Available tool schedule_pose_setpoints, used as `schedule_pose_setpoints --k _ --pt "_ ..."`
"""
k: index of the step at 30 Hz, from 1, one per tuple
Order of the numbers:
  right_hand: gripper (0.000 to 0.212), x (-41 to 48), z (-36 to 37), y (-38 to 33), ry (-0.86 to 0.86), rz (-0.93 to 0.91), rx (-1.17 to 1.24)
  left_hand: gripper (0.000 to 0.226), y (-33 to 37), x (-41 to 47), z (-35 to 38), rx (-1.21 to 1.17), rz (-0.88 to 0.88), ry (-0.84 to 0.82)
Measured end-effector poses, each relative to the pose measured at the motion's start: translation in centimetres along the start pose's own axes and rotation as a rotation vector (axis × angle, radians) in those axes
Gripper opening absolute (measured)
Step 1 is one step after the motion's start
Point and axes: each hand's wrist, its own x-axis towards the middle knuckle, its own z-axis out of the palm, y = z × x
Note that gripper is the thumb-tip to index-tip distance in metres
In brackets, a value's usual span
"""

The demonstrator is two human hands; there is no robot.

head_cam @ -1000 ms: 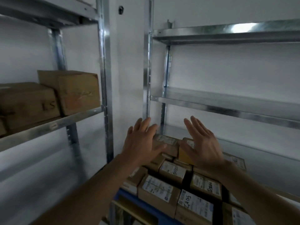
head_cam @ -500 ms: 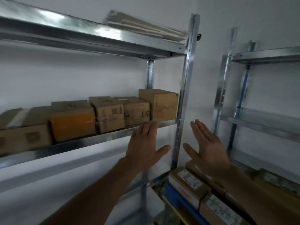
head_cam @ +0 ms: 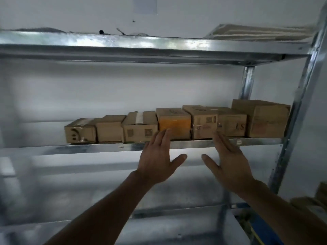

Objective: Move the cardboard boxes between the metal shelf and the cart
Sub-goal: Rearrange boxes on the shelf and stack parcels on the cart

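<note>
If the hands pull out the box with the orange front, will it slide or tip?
Probably stiff: the orange-fronted box keeps square edges. Flanked closely by neighbouring boxes, it may drag them. Low and wide, so tipping seems unlikely.

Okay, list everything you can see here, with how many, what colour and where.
metal shelf: one unit, silver, fills the view
cardboard boxes: seven, brown, in a row on the middle level
orange-fronted box: one of those seven, fourth from the left
flat sheets: a pale stack, count unclear, top level at the right end
cart: one, blue, bottom right corner, mostly hidden
blurred boxes: brown, count unclear, far right edge above the cart
left hand: open, empty, raised before the orange-fronted box
right hand: open, empty, raised beside it
</note>
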Motion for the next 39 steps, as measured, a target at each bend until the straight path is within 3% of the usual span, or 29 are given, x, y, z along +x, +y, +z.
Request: schedule_pose_setpoints --k 12,20,25,28,32,39 --pt "0.078 6.7 8.5 -17.7 0.017 -0.179 0.173 0.085 -19.0 -4.1 -8.3 0.109 -0.093 0.179" --pt "0.069 11.5 16.6 -30.4 -0.063 -0.051 0.348 0.087 -32.6 -3.7 -11.3 0.051 -0.121 0.207" --pt "0.061 13.8 19.6 -34.6 -0.047 0.04 0.42 0.093 -36.5 -2.7 -11.9 0.009 -0.167 0.123" --pt "0.053 14.7 20.9 -36.0 -0.033 0.083 0.45 0.079 -37.6 -2.0 -11.5 -0.018 -0.143 0.091" --pt "0.057 15.3 22.0 -36.8 -0.048 0.168 0.505 0.062 -38.5 -1.1 -10.5 -0.043 -0.116 0.047" --pt "0.049 15.8 22.9 -37.4 -0.021 0.19 0.592 0.058 -40.7 0.0 -9.4 -0.049 -0.089 -0.004"
